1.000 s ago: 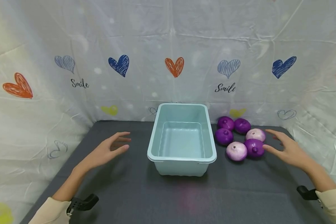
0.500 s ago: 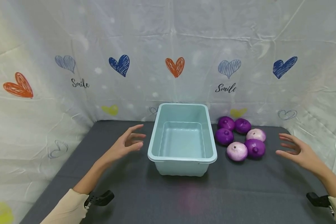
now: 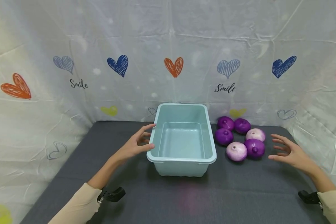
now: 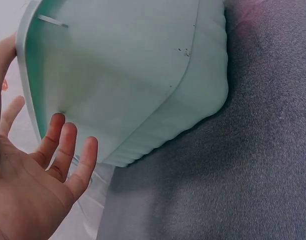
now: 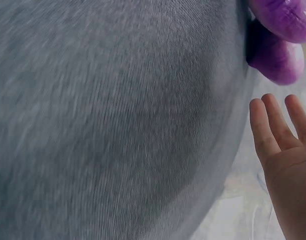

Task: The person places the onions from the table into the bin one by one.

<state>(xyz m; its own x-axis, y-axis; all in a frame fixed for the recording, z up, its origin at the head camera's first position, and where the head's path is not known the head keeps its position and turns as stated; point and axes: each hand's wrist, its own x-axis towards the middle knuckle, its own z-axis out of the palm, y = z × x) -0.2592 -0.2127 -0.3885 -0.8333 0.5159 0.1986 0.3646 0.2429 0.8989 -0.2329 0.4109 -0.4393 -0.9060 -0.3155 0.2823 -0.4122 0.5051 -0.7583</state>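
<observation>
Main risk, imo: L hand (image 3: 135, 143) meets only the L rim of the light-blue plastic tub (image 3: 182, 168), prob. w/ thumb & index tips, so a one-sided push or lift could skid or tip it; tub sits upright approx. mid-way across the dark grey tablecloth (image 3: 226, 199), just L of the onions (image 3: 254, 147), so a slide to the R might knock them; they look round & smooth, so could roll if bumped; R hand (image 3: 289, 152) hovers just R of the cluster, not touching, so a careless sweep might scatter the nearest; hands well apart, fingers loosely spread, neither clamped on anything; how firmly L tips press the rim, can't tell.

Count: 1 tub; 6 onions total, i.e. 4 deep-purple onions (image 3: 224, 137) & 2 pale pinkish onions (image 3: 236, 151); 2 hands; 2 black wrist straps (image 3: 114, 195), 1 per arm; on the white backdrop (image 3: 145, 28), 2 "Smile" prints (image 3: 79, 84) & 2 dark-blue hearts (image 3: 118, 66).
</observation>
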